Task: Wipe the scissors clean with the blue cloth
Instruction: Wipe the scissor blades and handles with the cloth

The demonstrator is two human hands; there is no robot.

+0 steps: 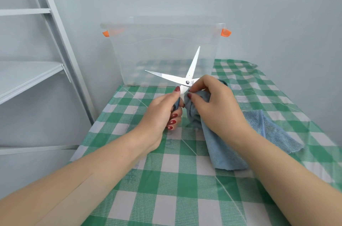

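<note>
Scissors [182, 78] spread open, blades pointing away; left hand [162, 109] gripping handles, right hand [212, 103] pinching blue cloth [222, 144] just beside pivot.

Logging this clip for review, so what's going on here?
A person is wiping scissors over a checked table. The left hand grips the handle, with the blades spread wide open and pointing away. The right hand presses a bunched blue cloth against the scissors near the pivot; the rest of the cloth trails onto the table. A clear plastic bin stands behind.
</note>
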